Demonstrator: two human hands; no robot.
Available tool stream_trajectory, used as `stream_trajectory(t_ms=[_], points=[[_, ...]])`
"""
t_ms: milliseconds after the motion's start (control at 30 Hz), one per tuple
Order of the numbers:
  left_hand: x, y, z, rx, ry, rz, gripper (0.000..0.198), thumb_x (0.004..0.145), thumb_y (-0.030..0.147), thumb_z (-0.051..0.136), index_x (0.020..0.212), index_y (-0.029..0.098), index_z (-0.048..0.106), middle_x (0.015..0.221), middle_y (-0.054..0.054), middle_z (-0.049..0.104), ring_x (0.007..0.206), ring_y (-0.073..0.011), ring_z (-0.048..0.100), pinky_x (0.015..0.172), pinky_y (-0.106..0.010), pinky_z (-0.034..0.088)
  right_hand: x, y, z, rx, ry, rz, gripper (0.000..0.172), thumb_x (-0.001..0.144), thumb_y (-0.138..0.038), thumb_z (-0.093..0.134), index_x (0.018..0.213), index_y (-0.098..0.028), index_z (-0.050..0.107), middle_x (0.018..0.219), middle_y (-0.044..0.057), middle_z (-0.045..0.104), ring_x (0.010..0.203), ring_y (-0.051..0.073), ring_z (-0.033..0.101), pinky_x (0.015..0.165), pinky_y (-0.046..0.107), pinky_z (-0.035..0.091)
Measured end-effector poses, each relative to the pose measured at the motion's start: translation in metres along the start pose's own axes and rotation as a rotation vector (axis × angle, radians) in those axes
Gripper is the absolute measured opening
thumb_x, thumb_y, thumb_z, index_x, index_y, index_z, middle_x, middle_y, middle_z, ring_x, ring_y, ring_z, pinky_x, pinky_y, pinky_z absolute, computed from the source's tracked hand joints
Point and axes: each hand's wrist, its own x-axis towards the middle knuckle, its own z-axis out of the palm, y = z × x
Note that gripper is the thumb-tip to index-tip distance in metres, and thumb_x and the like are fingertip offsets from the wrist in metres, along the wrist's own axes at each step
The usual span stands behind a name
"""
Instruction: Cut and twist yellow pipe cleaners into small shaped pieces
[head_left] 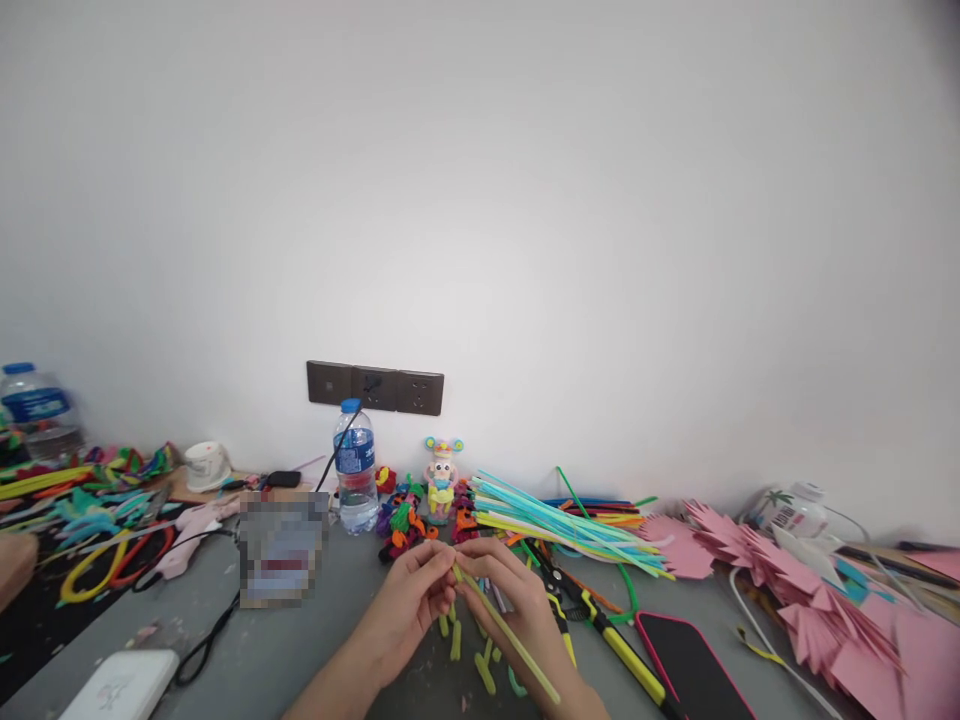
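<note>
A craft workshop bench against a bare white wall: a grey table (300,640) strewn with bundled pipe cleaners (559,518) at 1 o'clock, pink paper cut-outs (795,595) at 3 o'clock, yellow-handled cutters (604,628) and coloured scraps (90,505) at 9 o'clock.

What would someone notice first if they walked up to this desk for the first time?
Most likely the two hands at bottom centre: the left hand and right hand pinch a yellow-green stem above short cut pieces. Just behind them a fan of bright stems lies on the grey table, and jagged pink paper cutouts pile up at the right.
</note>
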Motion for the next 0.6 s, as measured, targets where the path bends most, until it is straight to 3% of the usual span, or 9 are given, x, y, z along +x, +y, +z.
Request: stream_trajectory(t_ms=[100,267,467,600], points=[[-0.001,0.001,0.003,-0.025,-0.007,-0.028,0.03,0.067,0.034,0.081,0.071,0.014,0.06,0.061,0.004,0.057,0.05,-0.0033,0.052,0.049,-0.012,0.042,0.001,0.002,-0.004,-0.033,-0.008,-0.06,0.015,0.089,-0.015,0.057,0.1,-0.02,0.065,0.101,0.011,0.066,0.093,0.02,0.065,0.08,0.027,0.053],[-0.002,0.004,0.007,-0.013,-0.014,-0.069,0.03,0.066,0.033,0.081,0.071,0.015,0.058,0.057,0.005,0.055,0.047,-0.0043,0.049,0.044,-0.013,0.04,0.003,0.004,-0.008,-0.004,-0.016,-0.034,0.012,0.086,-0.015,0.062,0.095,-0.019,0.069,0.098,0.01,0.068,0.09,0.019,0.067,0.078,0.026,0.053],[-0.006,0.009,0.007,0.09,-0.107,-0.112,0.03,0.069,0.034,0.079,0.07,0.015,0.057,0.06,0.001,0.061,0.048,-0.0046,0.051,0.048,-0.014,0.042,0.006,0.01,-0.012,0.19,0.12,0.063,0.009,0.084,-0.025,0.067,0.081,-0.019,0.073,0.08,0.007,0.068,0.075,0.019,0.065,0.067,0.028,0.052],[-0.011,0.016,0.001,0.243,-0.217,-0.207,0.029,0.069,0.035,0.079,0.069,0.013,0.06,0.067,-0.006,0.069,0.054,-0.0092,0.058,0.051,-0.019,0.045,0.007,0.008,-0.02,0.462,-0.043,0.245,0.017,0.083,-0.034,0.068,0.079,-0.019,0.076,0.078,0.007,0.067,0.074,0.019,0.062,0.067,0.029,0.049]])
